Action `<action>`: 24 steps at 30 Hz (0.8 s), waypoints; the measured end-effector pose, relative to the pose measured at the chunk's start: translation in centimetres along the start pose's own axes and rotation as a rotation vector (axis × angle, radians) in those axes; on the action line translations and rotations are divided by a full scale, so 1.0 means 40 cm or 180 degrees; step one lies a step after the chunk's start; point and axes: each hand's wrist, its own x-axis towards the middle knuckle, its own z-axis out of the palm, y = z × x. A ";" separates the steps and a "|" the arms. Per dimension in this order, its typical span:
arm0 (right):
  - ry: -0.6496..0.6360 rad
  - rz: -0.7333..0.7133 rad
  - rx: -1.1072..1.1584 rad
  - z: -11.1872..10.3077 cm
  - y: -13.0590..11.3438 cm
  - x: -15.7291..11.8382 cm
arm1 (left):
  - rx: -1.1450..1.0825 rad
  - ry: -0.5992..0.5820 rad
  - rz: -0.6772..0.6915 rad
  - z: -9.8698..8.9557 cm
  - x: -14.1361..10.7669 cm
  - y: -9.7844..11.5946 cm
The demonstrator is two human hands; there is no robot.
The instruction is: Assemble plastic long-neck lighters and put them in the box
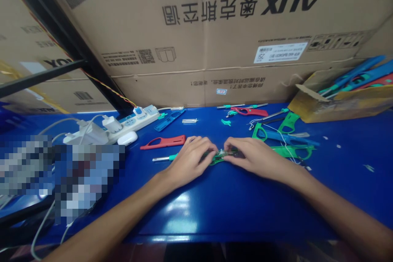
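Observation:
My left hand (194, 157) and my right hand (249, 153) meet over a green utility lighter (217, 159) lying sideways near the middle of the table. The fingertips of both hands pinch its body, which appears opened up, with small pale parts showing between them. From under my left hand its metal nozzle (161, 158) points left. My fingers hide most of the handle. Just behind my left hand lies a red lighter shell (166, 142). To the right of my right hand are a green lighter shell (296, 151) and a blue one (287, 137), with thin white wires across them.
A box of lighters (346, 104) stands at the back right. Loose nozzles, a red shell (253, 111) and a blue shell (170, 120) lie along the back, before a large carton (215, 49). A power strip (132, 123) with chargers and cables is at left.

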 end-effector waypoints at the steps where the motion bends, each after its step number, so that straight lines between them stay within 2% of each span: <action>1: 0.0002 -0.0004 0.0006 0.000 0.000 0.000 | -0.0006 0.0000 0.0004 0.000 0.000 0.000; 13: 0.0093 -0.0104 -0.0037 0.003 0.002 0.003 | -0.0074 0.0213 0.0060 0.007 0.005 0.002; 24: 0.0332 -0.0262 0.0100 0.012 0.005 0.011 | -0.0408 0.0399 -0.0213 0.018 0.001 -0.012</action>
